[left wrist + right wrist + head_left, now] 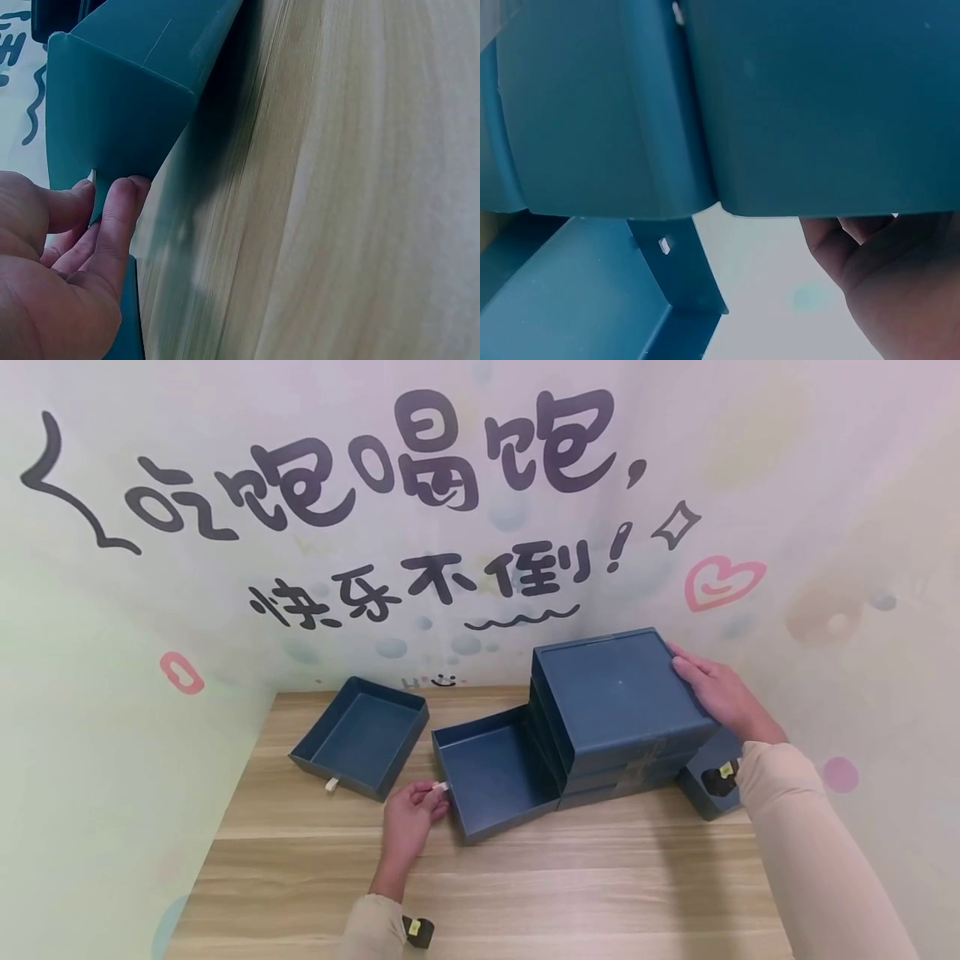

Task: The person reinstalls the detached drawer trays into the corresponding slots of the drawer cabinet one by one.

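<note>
A dark blue drawer cabinet (626, 693) with stacked tiers stands right of centre on the table. From its left-facing front, a low drawer (495, 777) is drawn well out, its inside bare. My left hand (412, 818) pinches the small pale pull tab (93, 177) on that drawer's front panel between thumb and fingers. At the cabinet's far right top edge rests my right hand (720, 689), its fingers extended along the edge. In the right wrist view, the cabinet's wall (832, 112) hides most of the fingertips.
A separate blue drawer (367, 735) with a pale tab lies on the table (465, 893) at the left. Another blue drawer (708, 785) sits right of the cabinet, partly behind my right forearm. A printed wall covering (450, 635) borders the table's back edge.
</note>
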`<move>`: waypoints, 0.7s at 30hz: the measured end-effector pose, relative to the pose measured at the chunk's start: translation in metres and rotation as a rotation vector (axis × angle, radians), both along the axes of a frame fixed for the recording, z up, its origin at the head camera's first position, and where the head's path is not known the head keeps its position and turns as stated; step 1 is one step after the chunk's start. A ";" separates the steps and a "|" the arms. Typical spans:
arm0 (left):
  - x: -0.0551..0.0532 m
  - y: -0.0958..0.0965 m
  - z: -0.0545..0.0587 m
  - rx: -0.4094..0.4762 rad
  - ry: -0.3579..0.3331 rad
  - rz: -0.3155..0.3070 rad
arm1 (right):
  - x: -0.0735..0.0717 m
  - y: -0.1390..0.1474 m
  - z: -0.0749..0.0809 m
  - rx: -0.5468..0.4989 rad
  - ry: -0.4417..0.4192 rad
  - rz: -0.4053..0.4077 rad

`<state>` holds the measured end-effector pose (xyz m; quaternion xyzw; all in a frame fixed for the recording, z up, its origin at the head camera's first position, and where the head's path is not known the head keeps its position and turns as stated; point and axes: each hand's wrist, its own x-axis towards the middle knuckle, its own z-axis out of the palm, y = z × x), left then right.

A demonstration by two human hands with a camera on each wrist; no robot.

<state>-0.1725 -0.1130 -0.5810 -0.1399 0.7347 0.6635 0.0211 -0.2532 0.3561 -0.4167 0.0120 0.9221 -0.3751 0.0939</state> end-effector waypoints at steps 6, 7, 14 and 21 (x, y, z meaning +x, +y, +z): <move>-0.003 0.003 -0.001 0.015 0.001 0.001 | -0.001 0.001 -0.001 0.004 0.008 -0.002; -0.003 0.004 -0.001 0.011 0.000 0.000 | -0.001 0.001 -0.002 0.005 0.009 -0.002; -0.005 0.008 -0.001 0.004 -0.012 -0.012 | -0.001 0.002 -0.003 -0.012 0.007 -0.010; -0.006 0.012 0.000 0.009 -0.002 -0.031 | -0.002 0.000 0.000 -0.012 0.001 -0.020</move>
